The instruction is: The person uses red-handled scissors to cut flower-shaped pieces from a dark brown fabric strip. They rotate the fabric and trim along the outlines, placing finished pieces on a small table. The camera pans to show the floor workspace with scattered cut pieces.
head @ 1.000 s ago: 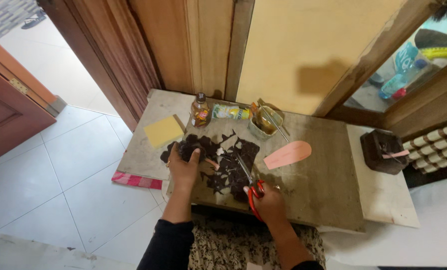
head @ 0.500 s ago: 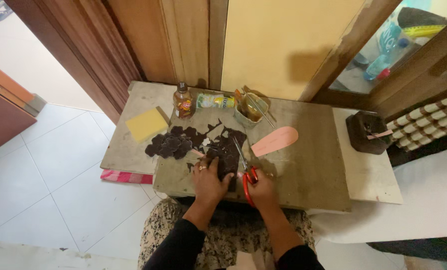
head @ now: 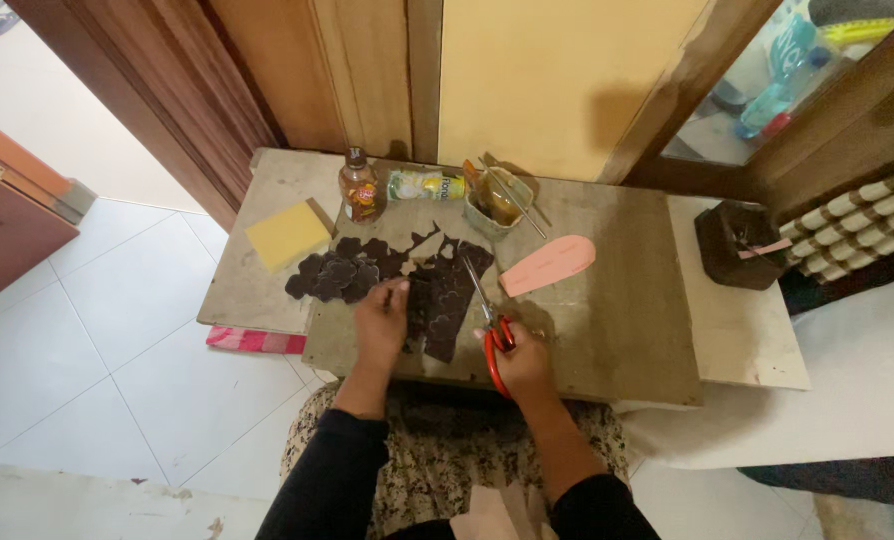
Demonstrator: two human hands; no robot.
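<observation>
Left hand (head: pixel 382 318) now back by the body, no longer out at ten o'clock on the far pile of dark shapes (head: pixel 339 272) as a second ago. Sits flat on the dark sheet (head: pixel 439 305) in the middle of the tabletop (head: pixel 607 320), same as half a second ago. Looks like the picking over there is done and the sheet is being held down for a cut. Left fingers (head: pixel 397 290) together, pressing the sheet's left edge, at nine o'clock of the sheet.

Right hand (head: pixel 522 360) closed around the red handles of the scissors (head: pixel 489 325). Blades point up toward eleven o'clock, lying over the sheet's right side. Blades look almost closed; too small to tell if any sheet is between them. Sheet lies between the two hands, touching both.

Around them: yellow sponge (head: pixel 287 235) at ten o'clock, small bottle (head: pixel 359 188) and a lying bottle (head: pixel 425 185) at twelve, bowl (head: pixel 497 203) with sticks just right of those, pink shape (head: pixel 549 264) at two o'clock, dark box (head: pixel 737 243) far right.
</observation>
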